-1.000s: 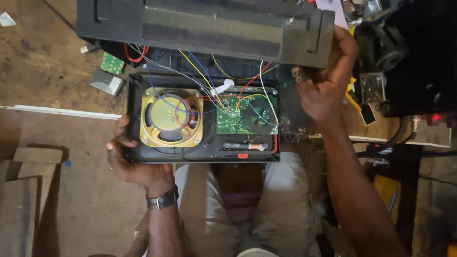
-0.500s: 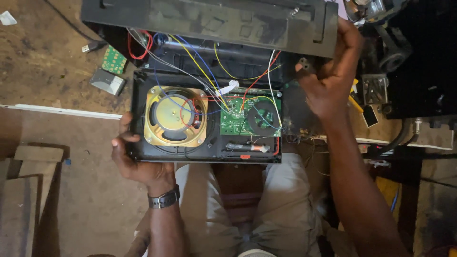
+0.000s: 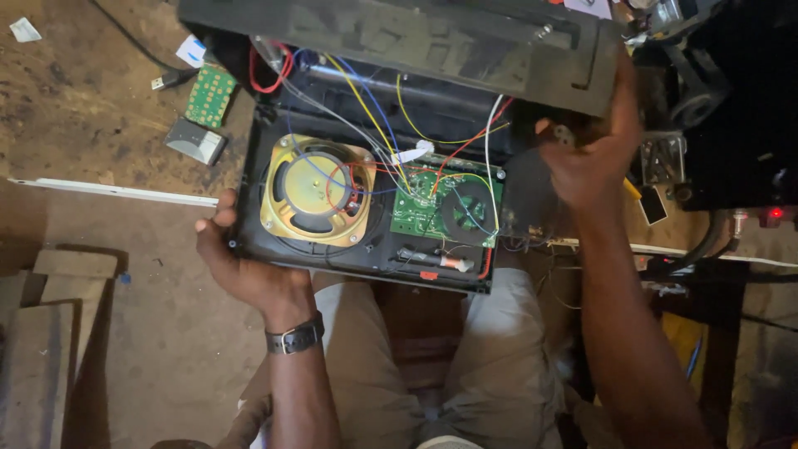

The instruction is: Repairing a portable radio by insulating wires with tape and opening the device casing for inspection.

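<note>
We look down from above at an opened radio resting across our lap. Our left hand (image 3: 241,266) grips the lower left corner of the front shell (image 3: 366,212), fingers curled around its edge, a dark wristwatch (image 3: 295,337) on the wrist. Our right hand (image 3: 594,158) is closed around the right end of the back cover (image 3: 399,41), holding it swung up and away from the shell, so the two halves gape open like a book.

Inside the shell sits a round speaker (image 3: 316,189) with a yellow metal frame at the left, and just beside it a green circuit board (image 3: 432,204). A bundle of wires (image 3: 374,108) — red, yellow, blue, white — runs from the board and speaker up into the back cover, joining the halves.

On the dirt floor (image 3: 75,108) to the upper left lie a small green circuit board (image 3: 209,94) and a grey rectangular part (image 3: 193,140), well apart from the radio. Wooden blocks (image 3: 50,333) sit at the lower left.

As we judge it, the wires are the weak point — swinging the cover wider could pull them taut and tear a solder joint off the board or speaker. The shell is balanced on our knees with only a corner held, so a loosened grip could let it slide toward the floor.
</note>
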